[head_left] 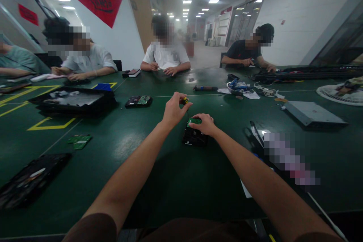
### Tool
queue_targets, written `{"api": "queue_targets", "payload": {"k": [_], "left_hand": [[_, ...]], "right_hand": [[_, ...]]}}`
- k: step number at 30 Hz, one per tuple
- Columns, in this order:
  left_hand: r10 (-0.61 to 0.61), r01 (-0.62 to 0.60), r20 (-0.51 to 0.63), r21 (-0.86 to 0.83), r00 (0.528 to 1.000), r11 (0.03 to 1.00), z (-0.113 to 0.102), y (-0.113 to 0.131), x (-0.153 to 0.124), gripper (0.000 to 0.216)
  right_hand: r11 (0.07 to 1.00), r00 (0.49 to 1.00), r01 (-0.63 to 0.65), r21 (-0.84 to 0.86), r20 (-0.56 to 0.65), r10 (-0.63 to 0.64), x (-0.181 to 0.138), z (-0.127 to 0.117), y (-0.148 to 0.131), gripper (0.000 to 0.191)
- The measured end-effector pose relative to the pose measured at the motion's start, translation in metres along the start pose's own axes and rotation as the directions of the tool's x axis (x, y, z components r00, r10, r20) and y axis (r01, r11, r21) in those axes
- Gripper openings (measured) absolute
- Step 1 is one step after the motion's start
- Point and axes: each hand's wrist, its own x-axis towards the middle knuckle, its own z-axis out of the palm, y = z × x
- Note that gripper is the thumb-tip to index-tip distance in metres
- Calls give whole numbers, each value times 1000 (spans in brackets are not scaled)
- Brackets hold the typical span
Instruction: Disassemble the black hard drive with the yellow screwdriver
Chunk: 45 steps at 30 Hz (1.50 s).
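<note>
A black hard drive [193,136] with a green circuit board lies on the dark green table [159,174] in front of me. My right hand [204,123] rests on its far end, fingers curled over the board and pressing it down. My left hand [173,110] is raised just above and to the left of the drive, its fingers pinched round a small screwdriver with a yellow and black handle [184,101] that stands upright over the drive.
Another drive [138,101] and a black tray [72,100] lie to the left, green boards [79,141] nearer. A grey box [313,113], tools and a bowl of parts [236,87] lie to the right. Three people sit across the table.
</note>
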Motion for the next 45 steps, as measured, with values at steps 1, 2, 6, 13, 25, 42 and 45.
{"api": "queue_targets", "payload": {"k": [1,2,6,13,25,42,45], "left_hand": [[16,-16,6,13,1000,1000,0,0,0,32],[36,-37,14,31,999,999,0,1,0,30],[112,-117,44,136,993,984,-3,5,0,30],[139,-152,64,295,988,943,-9,11,1,34],[64,-56,-19,282,998,958,-3,6,-2,31],[166,-168,34,330,985,929,-2,-4,-1,43],[159,-162,34,292,987,943,-2,-3,-1,41]], "right_hand": [[1000,1000,2,0,0,-2,0,0,0,54],[1000,1000,3,-1,-2,-3,0,1,1,55],[1000,1000,-2,-10,-9,2,1,1,1,55],[1000,1000,3,-7,-5,-3,1,0,0,53],[1000,1000,-1,-18,6,1,1,0,0,54],[1000,1000,-13,10,-8,13,-1,-2,-3,53],[1000,1000,-15,3,4,15,-1,-2,-2,53]]}}
